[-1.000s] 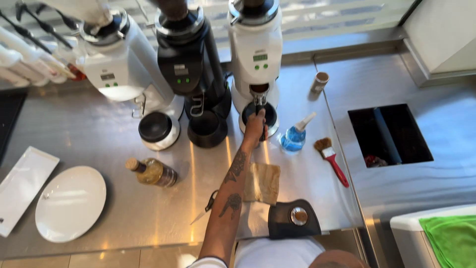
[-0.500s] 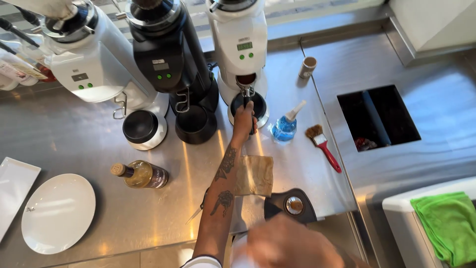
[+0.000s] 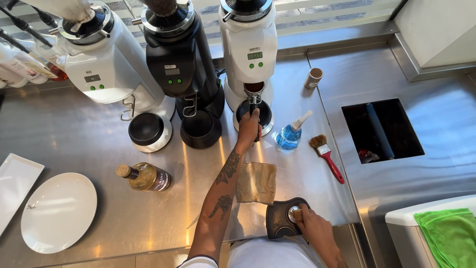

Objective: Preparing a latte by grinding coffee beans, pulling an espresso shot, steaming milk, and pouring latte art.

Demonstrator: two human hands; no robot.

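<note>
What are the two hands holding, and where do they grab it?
The left hand grips the handle of a portafilter under the white grinder. The right hand pinches the round top of a tamper on its dark mat.

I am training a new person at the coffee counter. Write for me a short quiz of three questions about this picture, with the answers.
1. True or false: the left hand holds a handle under the right-most white grinder.
2. What does the right hand touch?
A. red brush
B. metal tamper on the black mat
C. white plate
3. Fill in: the blue spray bottle stands between the grinder and the red ____.

Key: 1 true; 2 B, tamper, mat; 3 brush.
</note>
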